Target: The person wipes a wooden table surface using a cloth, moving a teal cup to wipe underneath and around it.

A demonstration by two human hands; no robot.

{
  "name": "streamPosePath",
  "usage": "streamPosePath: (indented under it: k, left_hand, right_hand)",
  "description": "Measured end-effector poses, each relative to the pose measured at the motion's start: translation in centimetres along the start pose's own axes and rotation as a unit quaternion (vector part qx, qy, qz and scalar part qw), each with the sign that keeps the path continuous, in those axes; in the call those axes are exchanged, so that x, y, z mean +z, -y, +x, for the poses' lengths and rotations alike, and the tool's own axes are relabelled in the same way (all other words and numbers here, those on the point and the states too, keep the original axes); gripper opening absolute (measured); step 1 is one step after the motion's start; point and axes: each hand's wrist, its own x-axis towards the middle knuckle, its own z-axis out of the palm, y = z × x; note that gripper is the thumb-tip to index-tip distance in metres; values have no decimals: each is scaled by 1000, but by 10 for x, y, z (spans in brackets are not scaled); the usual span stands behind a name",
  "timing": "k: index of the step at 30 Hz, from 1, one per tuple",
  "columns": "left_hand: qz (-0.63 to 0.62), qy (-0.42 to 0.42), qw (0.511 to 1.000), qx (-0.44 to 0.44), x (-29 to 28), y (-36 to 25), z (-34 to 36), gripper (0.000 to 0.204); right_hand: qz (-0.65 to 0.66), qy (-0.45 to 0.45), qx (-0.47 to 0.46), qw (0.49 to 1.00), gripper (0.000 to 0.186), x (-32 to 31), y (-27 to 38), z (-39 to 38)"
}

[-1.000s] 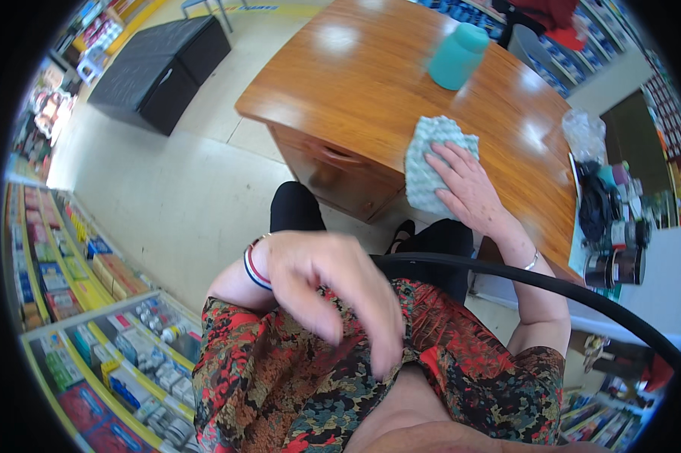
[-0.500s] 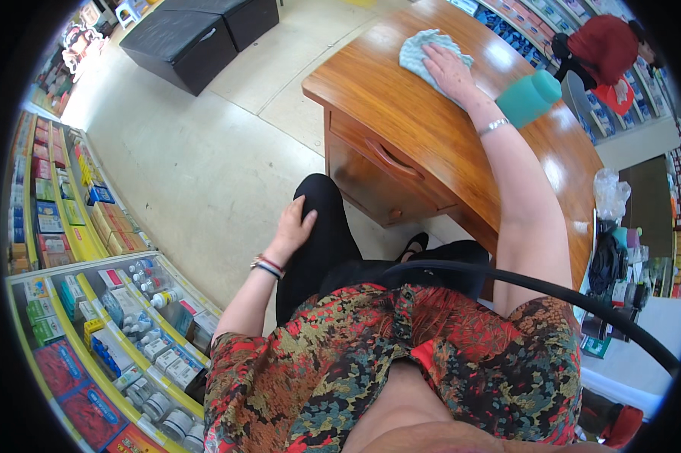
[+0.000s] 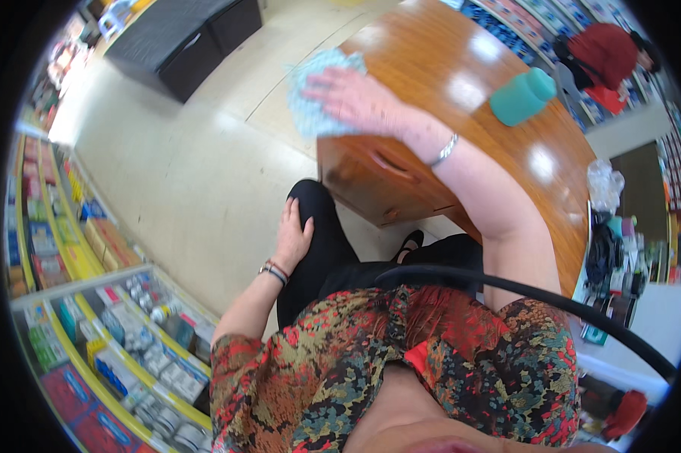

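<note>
My right hand (image 3: 352,98), blurred, lies with spread fingers on a pale blue-green cloth (image 3: 312,121) at the near left corner of the wooden desk (image 3: 423,60). A teal bottle (image 3: 520,100) stands on the desktop to the right of that hand. My left hand (image 3: 293,240) rests on my black-clad left leg, fingers extended, holding nothing.
Stocked display cases (image 3: 99,340) line the left. A dark cabinet (image 3: 186,57) stands at back left. A person in red (image 3: 597,53) is beside shelving at back right. A plastic bag (image 3: 605,185) and dark items sit right of the desk. A black curved band (image 3: 552,302) crosses my body.
My right hand has swept the cloth from the front edge across the desk to its left corner. My left hand has dropped from before my chest onto my leg.
</note>
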Motion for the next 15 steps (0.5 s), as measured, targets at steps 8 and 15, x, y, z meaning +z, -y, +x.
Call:
streamPosePath:
  k: [8,15]
  left_hand:
    - [-20,-79,996,36,0,22,17,65]
    - [-2,-303,927,223,-123,-166,64,44]
  right_hand:
    - [158,-3,25,987,39,-80,32,-174]
    - [54,38,300,952,38,-137,26,-347]
